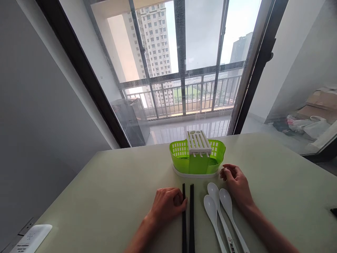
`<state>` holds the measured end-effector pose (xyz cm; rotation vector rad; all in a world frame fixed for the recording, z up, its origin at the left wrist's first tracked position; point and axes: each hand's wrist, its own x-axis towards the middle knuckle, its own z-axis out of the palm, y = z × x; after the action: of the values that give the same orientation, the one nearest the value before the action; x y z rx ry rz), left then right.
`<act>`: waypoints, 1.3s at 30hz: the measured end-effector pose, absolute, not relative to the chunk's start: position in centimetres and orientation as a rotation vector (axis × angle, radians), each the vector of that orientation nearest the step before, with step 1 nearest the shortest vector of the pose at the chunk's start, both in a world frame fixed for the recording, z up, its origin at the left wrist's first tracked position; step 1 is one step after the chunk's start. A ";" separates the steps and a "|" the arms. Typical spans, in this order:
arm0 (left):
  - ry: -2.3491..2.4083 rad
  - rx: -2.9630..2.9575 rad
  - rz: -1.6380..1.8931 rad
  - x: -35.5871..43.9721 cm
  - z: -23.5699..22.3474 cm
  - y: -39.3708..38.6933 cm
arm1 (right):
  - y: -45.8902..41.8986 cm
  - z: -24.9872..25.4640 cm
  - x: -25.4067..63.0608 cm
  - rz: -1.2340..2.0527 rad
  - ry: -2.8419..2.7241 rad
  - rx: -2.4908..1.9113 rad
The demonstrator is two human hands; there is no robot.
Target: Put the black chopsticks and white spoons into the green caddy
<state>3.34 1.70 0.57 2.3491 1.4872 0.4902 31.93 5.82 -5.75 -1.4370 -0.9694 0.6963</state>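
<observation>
A green plastic cutlery drainer (197,158) with a white slotted insert stands on a pale table (105,196). In front of it lie two black chopsticks (191,218) side by side, and three white spoons (219,214) to their right. My left hand (167,205) rests on the table with its fingers curled, the fingertips touching the left chopstick. My right hand (237,182) lies just right of the spoons, near the drainer's base, its fingers curled loosely and nothing visible in them.
A white remote-like device (31,239) lies at the table's near left corner. A small dark object (334,212) shows at the right edge. Behind the table are a glass balcony door, a railing and tall buildings; boxes and bags lie on the floor at right.
</observation>
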 end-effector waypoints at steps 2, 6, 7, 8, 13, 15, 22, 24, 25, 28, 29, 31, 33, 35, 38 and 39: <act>1.487 2.353 0.483 3.3 0.5 1.7 | 5.8 -5.8 32.0 0.688 -0.974 -1.441; 1.491 2.353 0.460 3.3 0.6 1.8 | 5.8 -5.7 31.9 0.696 -0.966 -1.427; 1.494 2.350 0.456 3.3 0.6 1.8 | 5.8 -5.7 31.9 0.698 -0.965 -1.420; 1.498 2.347 0.454 3.3 0.6 1.7 | 5.7 -5.7 31.9 0.700 -0.964 -1.415; 1.503 2.335 0.463 3.4 0.7 1.7 | 5.7 -5.4 31.8 0.695 -0.971 -1.419; 1.503 2.334 0.465 3.4 0.6 1.7 | 5.6 -5.4 31.8 0.695 -0.974 -1.422; 1.500 2.335 0.486 3.3 0.3 1.7 | 5.6 -5.2 31.7 0.701 -0.957 -1.425; 1.501 2.332 0.481 3.3 0.3 1.7 | 5.6 -5.2 31.7 0.698 -0.960 -1.424; 1.500 2.332 0.478 3.3 0.4 1.7 | 5.6 -5.2 31.7 0.698 -0.962 -1.421; 1.489 2.335 0.479 3.3 0.4 1.7 | 5.6 -5.2 31.7 0.697 -0.966 -1.414; 1.488 2.338 0.484 3.3 0.4 1.7 | 5.5 -5.2 31.7 0.700 -0.966 -1.412; 1.491 2.342 0.491 3.3 0.4 1.8 | 5.5 -5.2 31.7 0.702 -0.964 -1.414; 1.498 2.344 0.480 3.3 0.4 1.8 | 5.5 -5.2 31.7 0.695 -0.960 -1.421; 1.501 2.347 0.463 3.3 0.4 1.8 | 5.5 -5.2 31.7 0.685 -0.965 -1.428; 1.506 2.348 0.465 3.4 0.5 1.7 | 5.6 -5.2 31.7 0.689 -0.977 -1.423; 1.507 2.347 0.468 3.4 0.5 1.6 | 5.6 -5.3 31.7 0.695 -0.977 -1.421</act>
<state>3.39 1.58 0.53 2.3473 1.5071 0.4680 31.70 5.59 -5.25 -1.4209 -0.9771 0.6949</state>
